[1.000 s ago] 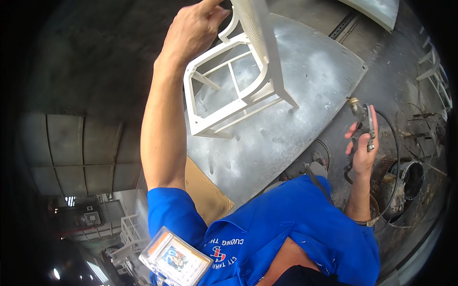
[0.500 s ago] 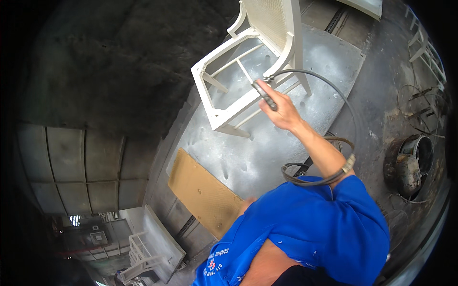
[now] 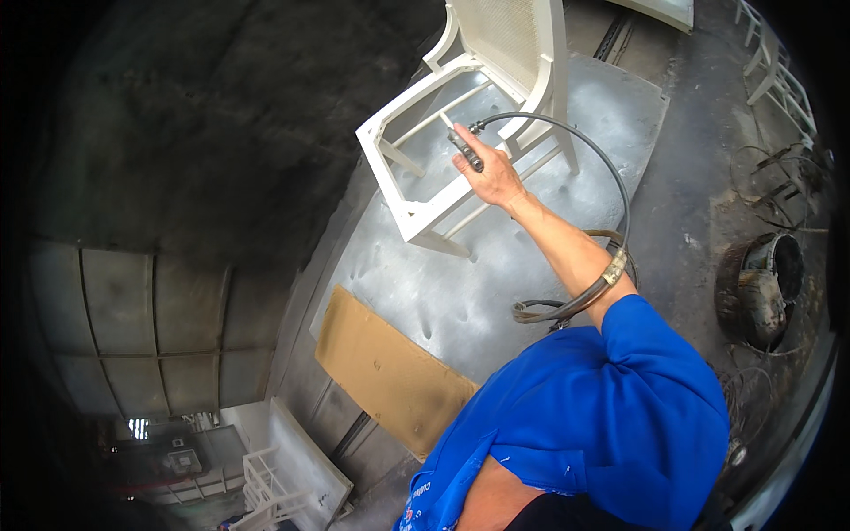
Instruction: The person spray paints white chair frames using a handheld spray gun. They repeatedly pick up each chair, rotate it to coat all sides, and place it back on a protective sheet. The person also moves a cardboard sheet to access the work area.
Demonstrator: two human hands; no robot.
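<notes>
My right hand (image 3: 493, 177) is closed around a dark metal spray gun (image 3: 465, 149), held over the near right side of a white wooden chair frame (image 3: 381, 190). The chair has a woven back panel (image 3: 500, 40) and an open seat with no cushion. From the gun a black hose (image 3: 611, 168) arcs right and loops around my right forearm, where pale tape (image 3: 614, 268) wraps it. Whether the gun touches the chair is hard to tell. My left hand is out of view behind the blue sleeve and torso.
The chair stands on a grey metal-topped platform (image 3: 416, 301). A brown cardboard sheet (image 3: 381, 372) lies at its near left edge. To the right are a dirty bucket (image 3: 739, 292) and white chair frames (image 3: 775, 66). Another white frame (image 3: 266, 487) stands at lower left. A dark wall (image 3: 195, 133) rises left.
My right hand has moved left and slightly up with the spray gun, further over the seat opening. The left hand's fingers, seen before by the cardboard, have gone out of view.
</notes>
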